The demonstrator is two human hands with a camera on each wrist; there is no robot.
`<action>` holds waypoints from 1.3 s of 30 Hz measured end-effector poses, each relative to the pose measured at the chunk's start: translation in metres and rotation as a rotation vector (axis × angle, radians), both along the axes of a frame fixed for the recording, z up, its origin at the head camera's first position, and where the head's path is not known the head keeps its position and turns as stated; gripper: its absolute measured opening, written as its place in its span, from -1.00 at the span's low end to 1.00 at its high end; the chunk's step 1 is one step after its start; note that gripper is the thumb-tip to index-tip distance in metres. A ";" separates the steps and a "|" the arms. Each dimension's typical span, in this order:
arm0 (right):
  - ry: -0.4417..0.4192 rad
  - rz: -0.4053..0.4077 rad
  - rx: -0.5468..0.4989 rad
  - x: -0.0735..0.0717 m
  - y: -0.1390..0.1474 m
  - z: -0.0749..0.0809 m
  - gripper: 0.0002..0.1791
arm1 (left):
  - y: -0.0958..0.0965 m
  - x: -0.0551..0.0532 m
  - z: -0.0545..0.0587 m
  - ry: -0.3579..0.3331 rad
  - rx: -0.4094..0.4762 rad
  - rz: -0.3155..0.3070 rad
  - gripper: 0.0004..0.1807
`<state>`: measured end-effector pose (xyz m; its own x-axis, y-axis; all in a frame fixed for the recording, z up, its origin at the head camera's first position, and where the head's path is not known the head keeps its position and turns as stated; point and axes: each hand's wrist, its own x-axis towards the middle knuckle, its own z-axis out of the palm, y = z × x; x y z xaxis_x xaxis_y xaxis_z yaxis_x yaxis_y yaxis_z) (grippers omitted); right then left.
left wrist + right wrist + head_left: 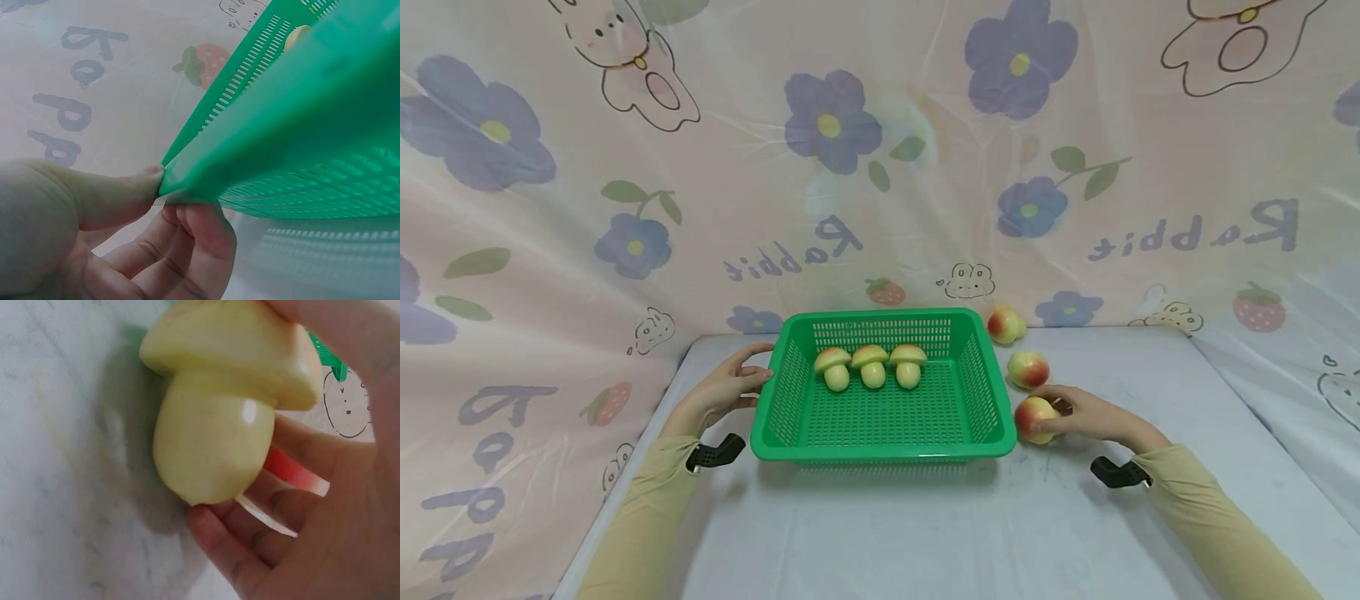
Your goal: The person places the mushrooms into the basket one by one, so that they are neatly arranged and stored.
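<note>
A green plastic basket (883, 452) sits on the table, with three toy mushrooms (872, 367) lined up side by side along its back. The left hand (722, 389) pinches the basket's left rim (187, 169) between thumb and curled fingers. Beside the basket's right side, the right hand (1084, 414) grips another yellow toy mushroom (215, 437) with a reddish cap. In the right wrist view its stem and cap lie between thumb and fingers, close to the table surface. Behind that hand lie two more toy mushrooms, one near (1028, 369) and one far (1005, 326).
The pale table (880, 533) meets a hanging cloth (910, 208) printed with flowers and rabbits at the back and left. Black wrist mounts (1118, 473) stick out from both beige sleeves (1217, 525).
</note>
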<state>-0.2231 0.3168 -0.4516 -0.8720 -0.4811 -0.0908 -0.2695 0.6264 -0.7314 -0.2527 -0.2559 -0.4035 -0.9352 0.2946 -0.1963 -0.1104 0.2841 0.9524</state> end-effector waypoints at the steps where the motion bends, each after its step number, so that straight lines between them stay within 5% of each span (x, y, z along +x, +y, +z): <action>1: -0.006 -0.008 0.001 0.000 0.000 0.000 -0.43 | 0.000 0.000 0.000 0.002 0.001 -0.002 -0.29; 18: 0.030 0.113 -0.053 -0.004 0.005 -0.001 -0.44 | 0.001 0.002 0.002 0.001 0.006 -0.003 -0.27; 30: -0.055 0.239 -0.057 -0.004 0.008 0.007 -0.38 | 0.001 0.003 0.001 0.009 0.006 0.006 -0.30; 39: -0.057 0.043 -0.048 -0.004 0.014 0.003 -0.46 | 0.000 0.002 0.000 0.011 0.010 0.000 -0.29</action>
